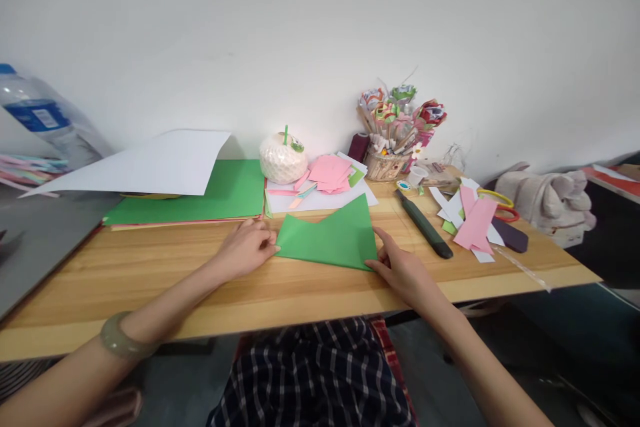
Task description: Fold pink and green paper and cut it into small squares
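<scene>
A folded green paper [330, 237] lies flat on the wooden table [150, 273], both upper corners folded inward to leave a notch at the top. My left hand [245, 248] presses its left corner with the fingertips. My right hand [403, 270] holds down its lower right corner, index finger along the right edge. Neither hand lifts the sheet.
Green and white sheets [200, 190] lie stacked at back left, next to a white twine ball [283, 159] and pink scraps [330, 173]. A basket of paper flowers [395, 133], a dark utility knife [424, 224], scissors [500, 203] and pink and white strips [475, 220] are at the right. A water bottle [45, 120] stands far left.
</scene>
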`<move>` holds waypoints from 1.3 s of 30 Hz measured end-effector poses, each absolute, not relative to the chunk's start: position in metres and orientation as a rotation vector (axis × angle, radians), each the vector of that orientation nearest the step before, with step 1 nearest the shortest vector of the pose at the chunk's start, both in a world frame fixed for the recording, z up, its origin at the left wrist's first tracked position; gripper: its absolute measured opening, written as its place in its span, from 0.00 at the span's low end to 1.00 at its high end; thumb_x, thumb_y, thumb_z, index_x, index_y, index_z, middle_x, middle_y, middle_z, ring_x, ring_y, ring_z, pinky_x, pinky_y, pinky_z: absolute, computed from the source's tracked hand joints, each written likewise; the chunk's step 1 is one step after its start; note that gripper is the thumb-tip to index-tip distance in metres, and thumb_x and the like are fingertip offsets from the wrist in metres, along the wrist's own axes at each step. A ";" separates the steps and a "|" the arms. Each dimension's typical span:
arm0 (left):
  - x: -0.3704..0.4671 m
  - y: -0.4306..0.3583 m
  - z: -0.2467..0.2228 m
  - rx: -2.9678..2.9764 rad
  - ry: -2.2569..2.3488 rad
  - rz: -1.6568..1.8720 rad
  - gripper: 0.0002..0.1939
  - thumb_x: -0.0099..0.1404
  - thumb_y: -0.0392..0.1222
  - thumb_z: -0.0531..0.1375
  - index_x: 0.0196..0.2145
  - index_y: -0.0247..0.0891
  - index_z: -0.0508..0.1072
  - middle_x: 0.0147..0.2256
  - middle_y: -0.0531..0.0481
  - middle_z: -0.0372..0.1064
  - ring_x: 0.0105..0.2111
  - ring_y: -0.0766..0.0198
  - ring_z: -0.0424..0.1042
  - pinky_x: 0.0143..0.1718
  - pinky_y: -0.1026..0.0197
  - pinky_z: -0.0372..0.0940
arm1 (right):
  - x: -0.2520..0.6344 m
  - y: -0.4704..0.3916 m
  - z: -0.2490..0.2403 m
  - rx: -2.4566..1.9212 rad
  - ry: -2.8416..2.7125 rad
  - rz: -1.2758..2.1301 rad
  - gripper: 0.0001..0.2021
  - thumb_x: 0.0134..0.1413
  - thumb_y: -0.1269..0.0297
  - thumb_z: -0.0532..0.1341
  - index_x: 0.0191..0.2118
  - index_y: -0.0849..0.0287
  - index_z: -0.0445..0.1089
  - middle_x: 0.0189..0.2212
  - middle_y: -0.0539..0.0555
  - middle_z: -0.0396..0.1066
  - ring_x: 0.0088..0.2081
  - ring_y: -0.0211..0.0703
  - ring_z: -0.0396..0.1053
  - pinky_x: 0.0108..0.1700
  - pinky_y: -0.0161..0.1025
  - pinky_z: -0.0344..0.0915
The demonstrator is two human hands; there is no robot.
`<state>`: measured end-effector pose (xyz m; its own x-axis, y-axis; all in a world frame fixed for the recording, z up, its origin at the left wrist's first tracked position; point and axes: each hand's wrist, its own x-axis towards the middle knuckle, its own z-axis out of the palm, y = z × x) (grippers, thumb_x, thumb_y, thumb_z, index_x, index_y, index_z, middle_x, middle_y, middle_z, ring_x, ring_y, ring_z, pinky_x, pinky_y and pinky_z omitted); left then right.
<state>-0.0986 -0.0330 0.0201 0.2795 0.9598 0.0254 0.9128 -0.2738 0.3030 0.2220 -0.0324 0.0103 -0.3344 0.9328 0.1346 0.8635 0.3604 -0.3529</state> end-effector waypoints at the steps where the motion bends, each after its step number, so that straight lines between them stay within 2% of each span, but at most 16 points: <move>1: -0.099 -0.033 0.020 2.319 1.726 0.308 0.11 0.61 0.45 0.54 0.23 0.40 0.64 0.29 0.51 0.62 0.39 0.55 0.61 0.42 0.54 0.56 | 0.222 -0.033 0.010 -1.583 -2.332 0.272 0.27 0.54 0.64 0.54 0.59 0.63 0.48 0.25 0.48 0.68 0.27 0.42 0.67 0.28 0.37 0.61; 4: -0.100 -0.033 0.018 2.334 1.702 0.341 0.12 0.61 0.46 0.54 0.22 0.40 0.63 0.29 0.51 0.62 0.40 0.54 0.60 0.44 0.53 0.55 | 0.224 -0.035 0.006 -1.549 -2.384 0.113 0.27 0.55 0.63 0.54 0.59 0.64 0.50 0.29 0.53 0.68 0.32 0.46 0.67 0.33 0.40 0.64; 9: -0.102 -0.036 0.010 2.337 1.733 0.403 0.13 0.61 0.46 0.56 0.22 0.39 0.61 0.34 0.48 0.63 0.48 0.49 0.56 0.46 0.52 0.55 | 0.224 -0.041 0.002 -1.443 -2.460 -0.214 0.22 0.57 0.64 0.53 0.57 0.66 0.56 0.39 0.63 0.65 0.41 0.53 0.63 0.39 0.47 0.64; 11: -0.102 -0.037 0.009 2.376 1.746 0.462 0.10 0.60 0.45 0.57 0.26 0.39 0.61 0.35 0.47 0.62 0.47 0.50 0.56 0.44 0.52 0.56 | 0.223 -0.043 0.006 -1.349 -2.525 -0.333 0.21 0.58 0.69 0.52 0.58 0.63 0.55 0.44 0.64 0.63 0.45 0.54 0.61 0.42 0.49 0.63; 14: -0.098 -0.041 0.012 2.570 1.652 0.510 0.03 0.63 0.39 0.54 0.33 0.38 0.64 0.38 0.46 0.60 0.42 0.55 0.58 0.42 0.54 0.57 | 0.218 -0.045 0.018 -1.094 -2.734 -0.439 0.24 0.57 0.75 0.51 0.59 0.53 0.53 0.47 0.57 0.63 0.46 0.48 0.60 0.45 0.45 0.61; 15: -0.096 -0.043 0.016 2.671 1.583 0.480 0.04 0.64 0.36 0.52 0.37 0.38 0.65 0.39 0.46 0.59 0.41 0.56 0.58 0.42 0.55 0.57 | 0.216 -0.046 0.021 -1.010 -2.806 -0.463 0.25 0.56 0.75 0.51 0.59 0.51 0.52 0.46 0.55 0.64 0.44 0.46 0.61 0.44 0.43 0.61; 17: -0.088 -0.046 0.024 2.891 1.395 0.311 0.15 0.65 0.30 0.49 0.47 0.41 0.65 0.40 0.46 0.59 0.41 0.57 0.58 0.42 0.56 0.56 | 0.210 -0.047 0.028 -0.900 -2.908 -0.515 0.26 0.56 0.73 0.53 0.60 0.51 0.51 0.42 0.52 0.66 0.40 0.45 0.62 0.39 0.40 0.62; 19: -0.079 -0.048 0.031 3.061 1.212 0.074 0.24 0.65 0.29 0.48 0.56 0.48 0.57 0.38 0.49 0.61 0.40 0.59 0.60 0.43 0.58 0.55 | 0.204 -0.047 0.031 -0.869 -2.957 -0.581 0.25 0.56 0.72 0.53 0.59 0.52 0.52 0.38 0.52 0.66 0.37 0.45 0.62 0.35 0.40 0.62; 21: -0.071 -0.049 0.036 3.151 1.114 -0.089 0.29 0.66 0.30 0.50 0.61 0.51 0.48 0.36 0.51 0.62 0.37 0.61 0.61 0.43 0.59 0.54 | 0.199 -0.048 0.031 -0.879 -2.979 -0.651 0.25 0.56 0.72 0.53 0.59 0.53 0.53 0.37 0.53 0.66 0.36 0.45 0.62 0.32 0.40 0.61; 24: -0.062 -0.049 0.036 3.201 1.107 -0.149 0.32 0.66 0.31 0.51 0.62 0.53 0.44 0.35 0.50 0.63 0.35 0.61 0.63 0.39 0.60 0.55 | 0.193 -0.050 0.030 -0.920 -2.987 -0.746 0.25 0.55 0.73 0.53 0.59 0.55 0.53 0.37 0.54 0.66 0.35 0.47 0.63 0.30 0.41 0.60; 30: -0.056 -0.051 0.032 3.213 1.191 -0.256 0.31 0.66 0.33 0.53 0.62 0.52 0.46 0.34 0.49 0.63 0.34 0.60 0.64 0.32 0.61 0.55 | 0.189 -0.051 0.030 -0.960 -2.981 -0.854 0.25 0.55 0.73 0.53 0.59 0.54 0.55 0.38 0.55 0.67 0.36 0.47 0.63 0.30 0.41 0.60; 39: -0.065 -0.053 0.032 3.219 1.220 -0.209 0.31 0.66 0.32 0.52 0.61 0.54 0.47 0.36 0.48 0.62 0.37 0.59 0.64 0.34 0.61 0.56 | 0.199 -0.049 0.026 -0.939 -2.962 -0.863 0.26 0.54 0.74 0.53 0.59 0.55 0.54 0.40 0.55 0.67 0.38 0.48 0.64 0.32 0.42 0.61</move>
